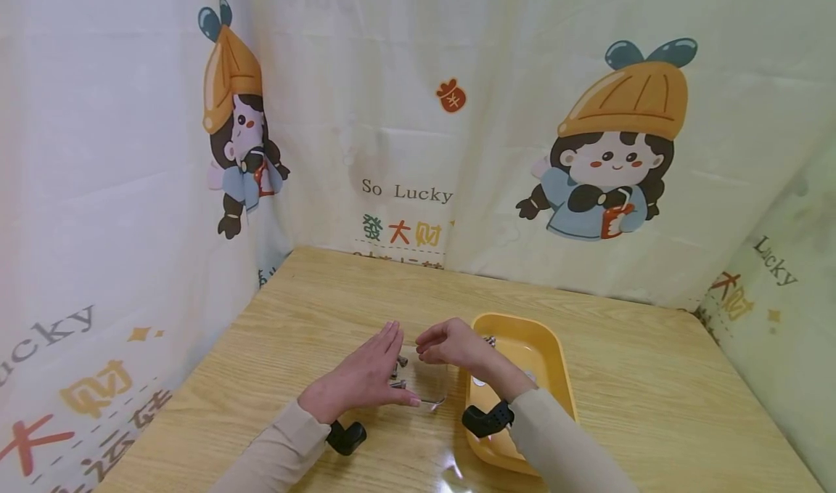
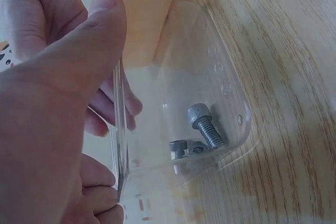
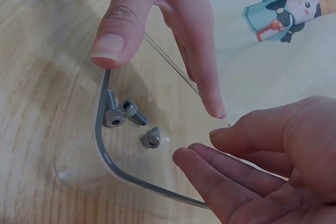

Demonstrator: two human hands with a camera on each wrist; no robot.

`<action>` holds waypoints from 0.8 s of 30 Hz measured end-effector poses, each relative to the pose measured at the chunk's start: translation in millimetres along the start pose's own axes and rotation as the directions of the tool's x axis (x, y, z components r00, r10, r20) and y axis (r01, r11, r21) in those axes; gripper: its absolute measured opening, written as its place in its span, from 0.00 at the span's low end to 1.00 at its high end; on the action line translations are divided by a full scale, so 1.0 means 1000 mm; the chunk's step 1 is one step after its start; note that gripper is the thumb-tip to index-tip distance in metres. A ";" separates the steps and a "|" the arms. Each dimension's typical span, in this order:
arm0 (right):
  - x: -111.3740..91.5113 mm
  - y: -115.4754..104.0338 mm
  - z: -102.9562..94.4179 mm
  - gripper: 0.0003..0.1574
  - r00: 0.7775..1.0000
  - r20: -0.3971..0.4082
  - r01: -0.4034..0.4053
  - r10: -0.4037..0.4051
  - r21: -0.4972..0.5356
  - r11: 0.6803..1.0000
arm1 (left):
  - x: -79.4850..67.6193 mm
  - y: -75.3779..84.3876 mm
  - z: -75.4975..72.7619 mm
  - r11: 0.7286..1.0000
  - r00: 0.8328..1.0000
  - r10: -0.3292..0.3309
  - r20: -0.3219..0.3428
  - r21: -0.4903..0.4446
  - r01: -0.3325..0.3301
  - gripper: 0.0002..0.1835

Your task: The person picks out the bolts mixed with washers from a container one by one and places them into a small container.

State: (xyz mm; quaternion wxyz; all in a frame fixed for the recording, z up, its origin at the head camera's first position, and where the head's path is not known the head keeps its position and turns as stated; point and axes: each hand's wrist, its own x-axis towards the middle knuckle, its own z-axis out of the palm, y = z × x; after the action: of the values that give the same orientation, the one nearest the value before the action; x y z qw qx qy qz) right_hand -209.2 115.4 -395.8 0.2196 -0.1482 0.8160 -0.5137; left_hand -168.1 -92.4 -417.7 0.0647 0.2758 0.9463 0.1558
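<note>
The left hand point(image 1: 364, 374) is spanning a clear box point(image 1: 432, 381), its fingers and thumb straight and spread wide, the thumb resting on the near rim and the fingers reaching to the far one. The right hand point(image 1: 460, 345) is hovering at the box's right side, thumb and fingertips slightly parted, holding nothing visible. Three screws point(image 3: 151, 138) are lying inside the box, below and between the hands. A yellow tray point(image 1: 547, 362) is sitting just right of the box, under the right wrist and forearm; small metal parts point(image 1: 490, 341) are showing in it, beside that hand. A printed curtain point(image 1: 398, 137) is hanging beyond both hands.
</note>
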 end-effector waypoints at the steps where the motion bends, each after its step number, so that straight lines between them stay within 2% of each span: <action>1: 0.000 0.000 -0.001 0.20 1.000 0.000 0.002 -0.002 0.003 1.000 | 0.000 0.000 0.000 1.000 1.000 0.003 0.002 0.006 -0.003 0.63; 8: -0.004 0.000 -0.005 0.19 1.000 -0.010 0.011 -0.010 0.015 1.000 | 0.000 0.001 0.000 1.000 1.000 0.000 0.009 0.019 0.000 0.63; 14: -0.007 -0.001 -0.011 0.18 1.000 -0.012 -0.001 0.002 0.070 0.998 | 0.001 0.001 -0.001 1.000 1.000 -0.016 0.010 0.019 0.015 0.64; 19: -0.009 0.000 -0.019 0.17 1.000 -0.024 -0.011 0.013 0.110 0.994 | 0.001 0.001 -0.003 1.000 1.000 -0.009 0.011 -0.003 0.009 0.63; 24: -0.011 0.002 -0.026 0.17 0.999 -0.026 -0.016 0.020 0.127 0.992 | 0.003 0.004 -0.006 1.000 1.000 0.011 -0.016 -0.024 -0.011 0.62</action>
State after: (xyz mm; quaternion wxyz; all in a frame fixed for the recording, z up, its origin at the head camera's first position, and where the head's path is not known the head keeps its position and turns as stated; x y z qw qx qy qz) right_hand -213.3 141.4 -385.6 0.2223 -0.1196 0.7859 -0.5645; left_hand -170.1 -89.1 -411.2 0.0598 0.2788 0.9433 0.1697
